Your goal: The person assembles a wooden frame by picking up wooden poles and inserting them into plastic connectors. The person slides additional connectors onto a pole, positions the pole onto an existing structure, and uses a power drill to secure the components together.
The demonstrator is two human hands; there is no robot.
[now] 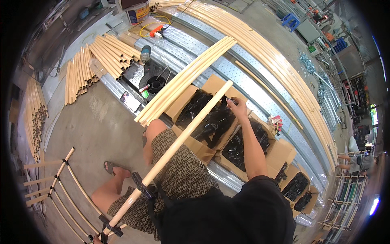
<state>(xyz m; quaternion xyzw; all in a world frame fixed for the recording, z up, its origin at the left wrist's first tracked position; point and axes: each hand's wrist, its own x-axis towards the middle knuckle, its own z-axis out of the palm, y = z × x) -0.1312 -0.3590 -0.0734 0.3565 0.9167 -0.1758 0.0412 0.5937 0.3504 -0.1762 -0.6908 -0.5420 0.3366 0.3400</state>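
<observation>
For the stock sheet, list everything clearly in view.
Pole: one, beige, across centre.
Boxes: several, brown, centre right.
Fittings: many, black, in boxes.
Loose poles: many, beige, beside boxes.
Short pipes: many, beige, upper left.
Metal panels: several, grey, beneath boxes.
Drill: one, blue, upper left.
Spool: one, black, below drill.
Phone: one, pale screen, beside spool.
Frame: one, beige-black, lower left.
Stool: one, blue, upper right.
Hands: two, bare; right hand above boxes, left hand bottom edge.

A workshop, judging by cut beige pipes (115,51) heaped well left of the right-hand fingers (231,103), a power drill (145,53) beside that heap, and open cartons (213,84) of black parts (194,103) near the fingers.
</observation>
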